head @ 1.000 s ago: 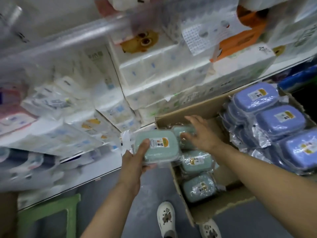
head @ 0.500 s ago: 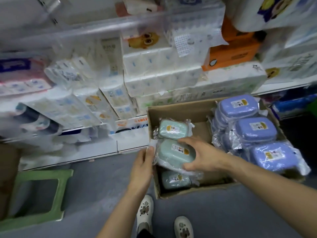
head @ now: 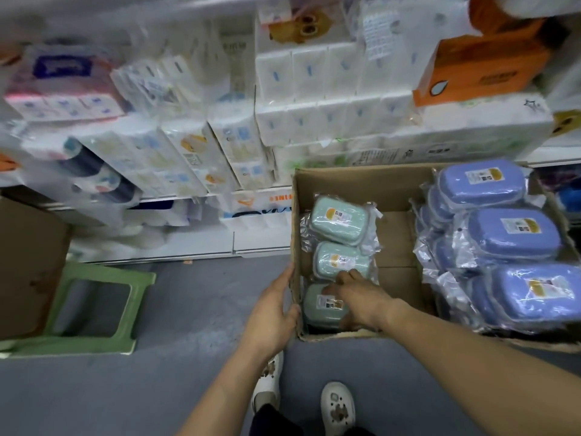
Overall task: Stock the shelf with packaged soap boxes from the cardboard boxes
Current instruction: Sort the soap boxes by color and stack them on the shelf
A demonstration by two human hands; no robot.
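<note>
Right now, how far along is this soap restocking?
Early to midway, I'd guess. Done: the cardboard box shows bare floor in the middle, so some packs seem gone. In hand: the right hand reaches onto the nearest green soap pack, while the left hand steadies the box's wall. Left: three green packs and a stack of blue soap packs.
</note>
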